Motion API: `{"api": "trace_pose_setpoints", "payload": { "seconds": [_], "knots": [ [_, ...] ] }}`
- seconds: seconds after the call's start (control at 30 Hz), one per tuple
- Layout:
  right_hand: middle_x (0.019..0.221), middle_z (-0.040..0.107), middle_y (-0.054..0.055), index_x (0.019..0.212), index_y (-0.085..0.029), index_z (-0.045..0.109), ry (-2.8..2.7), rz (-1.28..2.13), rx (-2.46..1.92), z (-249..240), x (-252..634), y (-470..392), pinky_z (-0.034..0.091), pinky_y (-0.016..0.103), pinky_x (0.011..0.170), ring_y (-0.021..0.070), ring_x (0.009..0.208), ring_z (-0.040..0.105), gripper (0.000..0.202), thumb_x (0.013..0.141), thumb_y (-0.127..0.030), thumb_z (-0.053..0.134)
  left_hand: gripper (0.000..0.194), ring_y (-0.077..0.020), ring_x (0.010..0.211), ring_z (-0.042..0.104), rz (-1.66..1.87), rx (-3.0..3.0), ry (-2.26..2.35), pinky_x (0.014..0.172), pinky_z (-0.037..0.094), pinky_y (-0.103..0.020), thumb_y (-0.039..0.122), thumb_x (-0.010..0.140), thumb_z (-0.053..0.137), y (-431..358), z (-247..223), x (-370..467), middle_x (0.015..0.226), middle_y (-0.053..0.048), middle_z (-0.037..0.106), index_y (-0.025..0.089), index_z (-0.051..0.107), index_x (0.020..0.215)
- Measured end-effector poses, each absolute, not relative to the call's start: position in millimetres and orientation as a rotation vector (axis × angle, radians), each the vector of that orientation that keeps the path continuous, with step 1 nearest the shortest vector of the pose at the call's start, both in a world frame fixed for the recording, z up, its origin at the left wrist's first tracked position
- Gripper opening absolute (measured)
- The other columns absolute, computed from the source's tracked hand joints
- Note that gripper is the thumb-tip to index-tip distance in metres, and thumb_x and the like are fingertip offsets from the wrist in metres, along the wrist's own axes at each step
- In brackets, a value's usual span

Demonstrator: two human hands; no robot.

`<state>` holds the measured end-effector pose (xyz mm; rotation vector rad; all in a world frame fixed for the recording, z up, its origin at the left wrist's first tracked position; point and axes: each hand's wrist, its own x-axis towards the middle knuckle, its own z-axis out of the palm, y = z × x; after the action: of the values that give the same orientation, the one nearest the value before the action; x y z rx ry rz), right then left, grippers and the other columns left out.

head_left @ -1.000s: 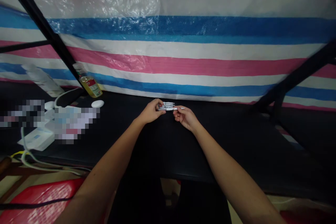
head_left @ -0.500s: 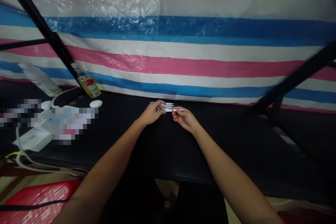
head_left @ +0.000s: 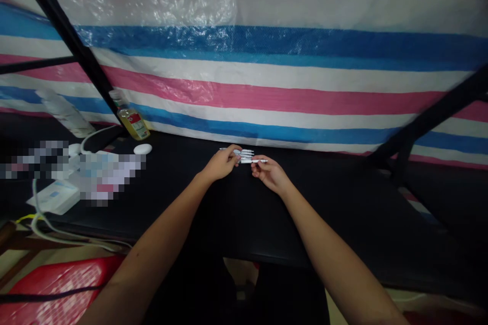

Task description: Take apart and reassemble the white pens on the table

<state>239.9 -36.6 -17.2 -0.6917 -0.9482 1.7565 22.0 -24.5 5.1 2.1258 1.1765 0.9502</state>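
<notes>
Several slim white pens [head_left: 247, 153] lie side by side on the black tabletop [head_left: 236, 203], pointing left to right. Over their left ends curls my left hand [head_left: 222, 163], its thumb on the near side and its fingers on the far side, closed around them. The covered ends are mostly hidden; one tip shows beyond the knuckles. My right hand [head_left: 270, 171] is closed at the pens' right ends, pinching one white pen [head_left: 262, 161] between thumb and forefinger. Both hands are close together, with a small gap between them.
To the left stand a bottle of yellow liquid [head_left: 135, 123] and a pale bottle [head_left: 68, 114]. Near them lie a white oval object [head_left: 143, 149], a white box [head_left: 57, 195] and cables. A striped sheet [head_left: 267, 76] hangs behind, between dark slanted bars. A red stool [head_left: 57, 284] sits below left.
The left thumb and fingers have drawn slightly closer together around the pens. My right hand keeps its pinch almost unmoved. The whole view has shifted a little.
</notes>
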Motion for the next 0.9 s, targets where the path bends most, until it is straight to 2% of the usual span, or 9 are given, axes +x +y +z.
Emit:
{"api": "trace_pose_setpoints", "payload": {
  "seconds": [0.07,0.17,0.33,0.47,0.57,0.67,0.73,0.8,0.9],
  "knots": [
    [0.076,0.067,0.004,0.092,-0.018,0.071,-0.952,1.754,-0.703,-16.1,239.6,-37.5,0.044,0.027,0.058,0.0139,0.065,0.057,0.021,0.073,-0.023,0.076,0.036,-0.0189,0.08,0.065,0.945,2.109,1.19,0.077,0.047,-0.032,0.034,0.088,0.064,-24.8,4.7,21.4,0.086,-0.003,0.069,0.022,0.059,0.123],
    [0.076,0.067,0.005,0.092,-0.017,0.071,-0.959,1.759,-0.7,-16.3,239.3,-36.9,0.045,0.027,0.058,0.0142,0.066,0.058,0.022,0.072,-0.022,0.077,0.045,-0.0186,0.085,0.063,0.994,2.135,1.132,0.08,0.048,-0.032,0.028,0.077,0.075,-24.2,3.8,23.0,0.096,-0.004,0.068,0.021,0.061,0.119],
    [0.076,0.067,0.005,0.094,-0.016,0.072,-1.012,1.748,-0.701,-18.0,239.6,-36.5,0.044,0.027,0.058,0.013,0.063,0.056,0.02,0.076,-0.024,0.075,0.024,-0.0146,0.07,0.06,0.895,2.071,1.066,0.07,0.047,-0.028,0.022,0.089,0.057,-24.5,6.4,22.7,0.08,-0.001,0.066,0.02,0.062,0.112],
    [0.075,0.066,0.004,0.095,-0.016,0.072,-1.071,1.75,-0.717,-16.4,240.1,-39.4,0.043,0.027,0.056,0.0125,0.06,0.055,0.023,0.075,-0.025,0.076,0.022,-0.0118,0.051,0.053,0.733,1.975,1.055,0.052,0.041,-0.025,0.028,0.096,0.044,-25.2,7.3,18.9,0.071,0.001,0.064,0.02,0.061,0.108],
    [0.075,0.066,0.003,0.096,-0.016,0.072,-1.099,1.745,-0.719,-14.2,240.0,-41.9,0.043,0.027,0.056,0.0124,0.06,0.056,0.024,0.075,-0.025,0.076,0.024,-0.0102,0.044,0.048,0.698,1.886,1.045,0.046,0.037,-0.023,0.031,0.098,0.041,-24.4,5.0,19.0,0.067,0.002,0.062,0.02,0.059,0.107],
    [0.076,0.066,0.003,0.096,-0.017,0.072,-1.121,1.73,-0.72,-13.2,239.2,-43.8,0.044,0.027,0.057,0.0125,0.061,0.057,0.023,0.075,-0.024,0.076,0.023,-0.0089,0.049,0.052,0.748,1.834,0.984,0.049,0.041,-0.023,0.033,0.094,0.052,-22.3,1.4,22.0,0.079,0.0,0.065,0.019,0.058,0.112],
    [0.077,0.067,0.004,0.096,-0.017,0.071,-1.139,1.723,-0.727,-13.8,238.3,-44.5,0.045,0.027,0.058,0.0126,0.062,0.057,0.023,0.075,-0.024,0.076,0.03,-0.0093,0.057,0.056,0.801,1.857,0.946,0.054,0.044,-0.023,0.03,0.085,0.066,-20.4,-0.7,23.9,0.086,-0.001,0.065,0.019,0.059,0.112],
    [0.079,0.067,0.004,0.097,-0.017,0.071,-1.155,1.712,-0.736,-15.1,237.2,-44.6,0.045,0.027,0.059,0.0126,0.063,0.058,0.024,0.075,-0.025,0.077,0.035,-0.0101,0.062,0.057,0.824,1.88,0.937,0.056,0.044,-0.023,0.023,0.076,0.074,-18.8,-1.5,24.4,0.083,0.0,0.064,0.019,0.062,0.109],
    [0.079,0.067,0.003,0.097,-0.018,0.07,-1.18,1.69,-0.74,-17.3,236.2,-44.1,0.046,0.027,0.059,0.0126,0.063,0.058,0.026,0.074,-0.028,0.078,0.035,-0.0106,0.06,0.058,0.782,1.817,0.944,0.055,0.045,-0.023,0.019,0.074,0.075,-18.0,0.6,22.9,0.075,0.002,0.062,0.017,0.063,0.107]
  ]
}}
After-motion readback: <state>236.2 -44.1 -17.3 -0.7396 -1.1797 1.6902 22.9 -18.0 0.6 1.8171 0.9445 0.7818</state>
